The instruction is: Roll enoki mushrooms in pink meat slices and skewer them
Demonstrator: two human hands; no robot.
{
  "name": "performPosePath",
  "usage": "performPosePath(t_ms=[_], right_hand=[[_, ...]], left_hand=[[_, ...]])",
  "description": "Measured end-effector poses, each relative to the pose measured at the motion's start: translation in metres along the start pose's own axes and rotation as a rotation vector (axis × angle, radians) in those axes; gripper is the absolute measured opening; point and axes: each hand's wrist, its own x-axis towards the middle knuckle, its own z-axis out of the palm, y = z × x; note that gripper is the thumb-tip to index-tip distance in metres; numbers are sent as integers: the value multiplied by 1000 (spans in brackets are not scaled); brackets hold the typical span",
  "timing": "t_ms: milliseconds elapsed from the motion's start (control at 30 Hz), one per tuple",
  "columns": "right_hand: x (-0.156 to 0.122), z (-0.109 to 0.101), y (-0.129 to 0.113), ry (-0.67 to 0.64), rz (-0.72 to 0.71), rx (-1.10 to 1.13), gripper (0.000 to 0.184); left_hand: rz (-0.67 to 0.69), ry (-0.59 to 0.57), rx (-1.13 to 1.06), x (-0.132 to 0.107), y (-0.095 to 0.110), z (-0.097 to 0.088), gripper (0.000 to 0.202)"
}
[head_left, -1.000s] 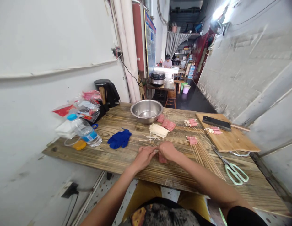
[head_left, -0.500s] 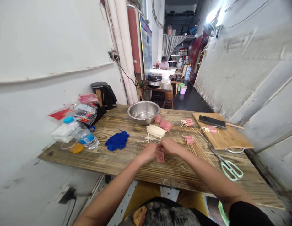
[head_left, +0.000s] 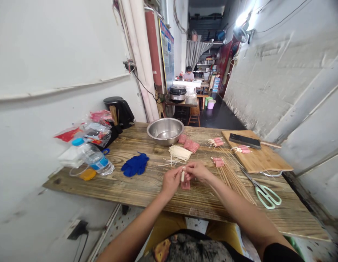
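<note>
Over the near part of the wooden table, my left hand (head_left: pixel 171 181) and my right hand (head_left: pixel 196 171) pinch a small bunch of enoki mushrooms (head_left: pixel 182 175) between their fingertips. A pink meat slice (head_left: pixel 185 185) lies just below them, partly covered by the fingers. The larger pile of enoki mushrooms (head_left: pixel 180 153) sits just beyond my hands. Behind it are more meat slices (head_left: pixel 192 146). To the right, a skewered meat roll (head_left: pixel 218 162) with mushroom ends poking out rests on thin bamboo skewers (head_left: pixel 234 178).
A steel bowl (head_left: pixel 165 131) stands at the back. Left are a blue glove (head_left: pixel 135 164) and a water bottle (head_left: pixel 96 160). Right are green-handled scissors (head_left: pixel 267 195) and a cutting board (head_left: pixel 269 159) bearing a cleaver (head_left: pixel 244 141) and rolls. A person (head_left: pixel 189 74) sits far back.
My hands have lifted slightly and turned, so the pale mushroom bunch now shows between them. The meat slice stays on the table below. The view has shifted a little.
</note>
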Motion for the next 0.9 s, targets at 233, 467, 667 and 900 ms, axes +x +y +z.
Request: performPosePath(t_ms=[233,467,667,900], right_hand=[[5,12,35,126,17,336,23],[-12,-7,50,134,-182,-114,31],[-27,-16,45,51,-667,-923,23],[-16,-12,63,105,-897,-1098,25]], left_hand=[[120,-112,74,-10,1,2,33],[84,-267,-32,-7,-12,-2,29],[-93,-379,-148,7,-20,0,21],[125,-401,-69,10,-32,-3,15]])
